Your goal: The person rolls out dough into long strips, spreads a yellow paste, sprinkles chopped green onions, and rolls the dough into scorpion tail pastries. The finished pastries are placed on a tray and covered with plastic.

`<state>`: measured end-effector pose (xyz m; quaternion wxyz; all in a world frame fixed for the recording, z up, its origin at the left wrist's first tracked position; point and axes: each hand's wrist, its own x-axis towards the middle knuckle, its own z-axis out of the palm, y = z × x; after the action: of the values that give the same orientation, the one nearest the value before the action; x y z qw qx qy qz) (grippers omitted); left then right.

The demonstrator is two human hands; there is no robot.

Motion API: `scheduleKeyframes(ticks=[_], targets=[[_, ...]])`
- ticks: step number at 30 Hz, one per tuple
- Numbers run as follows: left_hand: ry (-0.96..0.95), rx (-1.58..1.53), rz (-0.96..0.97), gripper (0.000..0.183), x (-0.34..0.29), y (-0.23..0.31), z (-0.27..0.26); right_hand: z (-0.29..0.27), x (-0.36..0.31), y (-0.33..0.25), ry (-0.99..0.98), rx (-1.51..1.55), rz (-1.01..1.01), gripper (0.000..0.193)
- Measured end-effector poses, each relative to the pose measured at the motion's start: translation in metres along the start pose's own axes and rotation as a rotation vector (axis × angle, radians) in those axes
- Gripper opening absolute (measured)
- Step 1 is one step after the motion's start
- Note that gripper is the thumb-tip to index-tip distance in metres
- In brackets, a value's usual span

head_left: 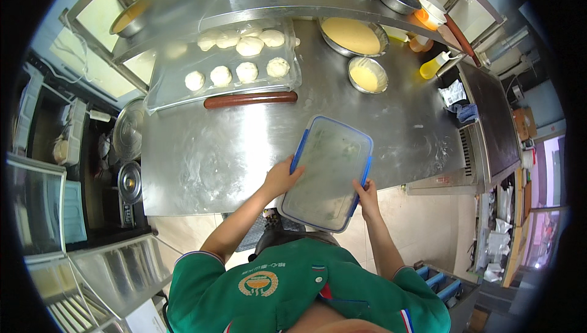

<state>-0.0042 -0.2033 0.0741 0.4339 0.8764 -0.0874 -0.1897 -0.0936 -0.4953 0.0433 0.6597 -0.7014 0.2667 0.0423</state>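
1. The person held a clear rectangular plastic container (329,174) with blue clips over the near edge of the steel worktable (202,162), tilted so its flat face showed to the camera.
2. The left hand (280,177) gripped the container's left long side, fingers curled round the blue clip; the right hand (367,191) clasped the right long side near the lower corner.
3. Faint greenish smears showed through the plastic, but I could not tell whether the box was lidded or held anything.
4. Beyond the container, toward the back of the table, a dark red rolling pin (251,99) lay crosswise, untouched.
5. Just behind the pin, a plastic-covered tray (168,91) carried round dough balls (247,71), already shaped, in two loose rows.
6. To the container's far right stood a large metal bowl of pale batter (353,35) and, nearer, a small bowl (367,75) of the same.
7. By my judgement the dough portioning looked finished, while rolling had not begun: the floured patch of table beside the container lay bare of dough, and the box was not yet set down.
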Motion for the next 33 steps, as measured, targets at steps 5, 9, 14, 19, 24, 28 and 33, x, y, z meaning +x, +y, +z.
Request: scheduleKeyframes(ticks=[5,9,14,19,24,28,33], targets=[[0.047,-0.096,-0.089,0.054,-0.037,0.054,0.015,-0.051,-0.027,-0.021,-0.276,-0.051,0.181,0.054],[0.283,-0.735,-0.071,0.046,-0.045,0.063,0.067,-0.130,-0.011,0.004,-0.373,0.086,0.007,0.054],[0.569,-0.713,-0.328,0.028,-0.048,0.041,0.233,-0.267,-0.012,0.014,-0.317,-0.043,-0.066,0.054],[0.629,-0.368,-0.293,0.056,-0.005,0.056,0.328,-0.422,-0.024,0.051,-0.143,0.040,0.037,0.056],[0.640,-0.345,-0.237,0.073,0.011,0.063,0.364,-0.509,-0.056,0.098,0.017,0.220,0.080,0.057],[0.661,-0.641,-0.148,0.069,0.034,0.081,0.378,-0.544,-0.079,0.128,0.128,0.258,0.194,0.054],[0.725,-0.198,-0.201,0.065,0.043,0.054,0.386,-0.547,-0.102,0.122,0.180,0.216,0.227,0.053]])
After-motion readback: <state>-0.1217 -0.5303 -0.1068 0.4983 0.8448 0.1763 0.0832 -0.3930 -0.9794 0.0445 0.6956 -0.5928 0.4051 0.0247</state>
